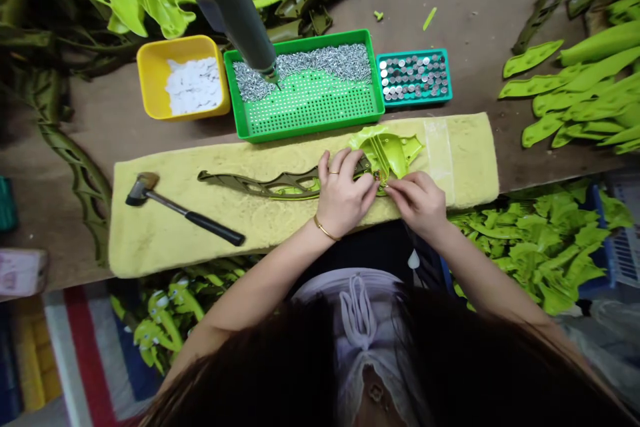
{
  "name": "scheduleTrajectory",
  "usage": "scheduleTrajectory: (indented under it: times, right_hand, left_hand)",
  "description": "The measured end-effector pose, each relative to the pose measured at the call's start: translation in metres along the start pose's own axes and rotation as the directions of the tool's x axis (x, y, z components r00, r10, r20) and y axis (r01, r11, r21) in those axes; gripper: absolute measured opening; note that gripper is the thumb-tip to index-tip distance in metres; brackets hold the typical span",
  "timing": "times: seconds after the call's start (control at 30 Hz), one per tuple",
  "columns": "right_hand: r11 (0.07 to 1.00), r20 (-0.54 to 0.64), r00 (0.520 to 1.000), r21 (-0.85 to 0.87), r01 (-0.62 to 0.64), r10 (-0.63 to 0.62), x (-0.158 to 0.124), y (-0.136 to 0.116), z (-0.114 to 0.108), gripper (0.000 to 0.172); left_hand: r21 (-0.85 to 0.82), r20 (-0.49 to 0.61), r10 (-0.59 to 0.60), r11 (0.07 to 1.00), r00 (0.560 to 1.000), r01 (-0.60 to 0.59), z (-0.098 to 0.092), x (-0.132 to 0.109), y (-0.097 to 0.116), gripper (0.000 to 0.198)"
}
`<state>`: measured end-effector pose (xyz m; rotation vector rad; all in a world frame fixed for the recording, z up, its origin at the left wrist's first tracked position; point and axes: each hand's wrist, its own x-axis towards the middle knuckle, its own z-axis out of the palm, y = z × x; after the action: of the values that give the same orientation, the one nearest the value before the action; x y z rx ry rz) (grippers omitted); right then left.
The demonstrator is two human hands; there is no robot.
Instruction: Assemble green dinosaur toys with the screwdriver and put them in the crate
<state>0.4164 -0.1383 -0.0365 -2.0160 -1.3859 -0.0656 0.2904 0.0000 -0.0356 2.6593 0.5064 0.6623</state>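
Olive-green plastic blade (263, 185), with a lime-green shell (393, 152) at its 3 o'clock end, is laid on a yellow cloth mat (160, 247) spread along the near edge of a brown worktable (475, 20). As read from the blade, lime-green shells in a heap (540, 240) are kept below the table edge near 4 o'clock. One hammer (213, 225) is placed at 9 o'clock. Three containers are lined up: a yellow bin (150, 83) of white pieces (195, 83) at 10, a green tray (310, 131) of screws (325, 60) at 12, and a teal tray (415, 104) of silvery discs (384, 73) at 1. One power screwdriver (230, 0) is hung at 11. Three lime scraps (429, 18) are scattered at 1. The blade is covered by the left hand (345, 190), its fingers curled and slightly parted; whether anything is pinched there cannot be told. At the right hand (424, 203), thumb and forefinger are pressed together beside the shell's lower edge; anything pinched is too small to be identified.
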Motion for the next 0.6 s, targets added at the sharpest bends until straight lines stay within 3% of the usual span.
scheduleTrajectory:
  times: [0.17, 0.3, 0.43, 0.6]
  right_hand:
    - [0.98, -0.051, 0.991, 0.161, -0.114, 0.123, 0.017, -0.009, -0.004, 0.01]
    - [0.96, -0.006, 0.996, 0.27, -0.08, 0.084, 0.024, -0.017, -0.009, 0.006]
    - [0.993, -0.024, 0.996, 0.082, 0.09, -0.088, 0.013, -0.009, -0.009, 0.005]
    - [0.967, 0.077, 0.975, -0.135, 0.218, -0.209, 0.003, 0.001, -0.007, 0.011]
  left_hand:
    - [-0.014, 0.046, -0.017, 1.0, 0.999, 0.017, -0.001, 0.002, 0.004, 0.025]
    - [-0.03, 0.047, -0.085, 0.996, 0.995, 0.087, 0.001, 0.005, 0.007, 0.021]
    - [-0.075, 0.065, -0.04, 0.996, 0.997, 0.044, -0.002, 0.005, -0.002, 0.021]
    - [-0.166, 0.101, -0.019, 0.985, 0.995, 0.035, -0.009, 0.008, -0.013, 0.019]
